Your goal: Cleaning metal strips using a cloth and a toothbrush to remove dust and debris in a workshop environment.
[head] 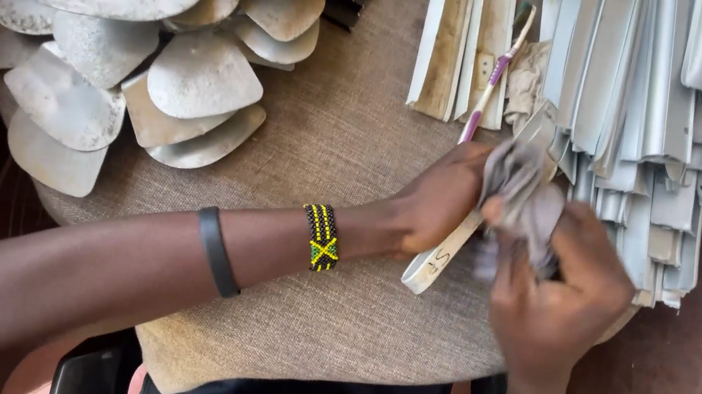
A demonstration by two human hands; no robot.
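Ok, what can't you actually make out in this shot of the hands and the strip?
Head view:
- Grey cloth: shape blurred, bunched between both hands.
- White strip: middle hidden by left hand.
- Right hand: fingertips buried in cloth.
- Metal plates: pile cut off by top edge.

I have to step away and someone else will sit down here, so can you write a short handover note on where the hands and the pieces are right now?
Left hand: grips a pale strip that sticks out below the fist.
Right hand: closed on a grey cloth bunched against that strip.
Nearby: stack of grey metal strips to the right, cream strips and a purple-handled tool above the hands, rounded metal plates heaped on the left, all on a fabric-covered surface.
Done: cannot tell how many strips were handled.
Left: the one in hand is not yet set down.
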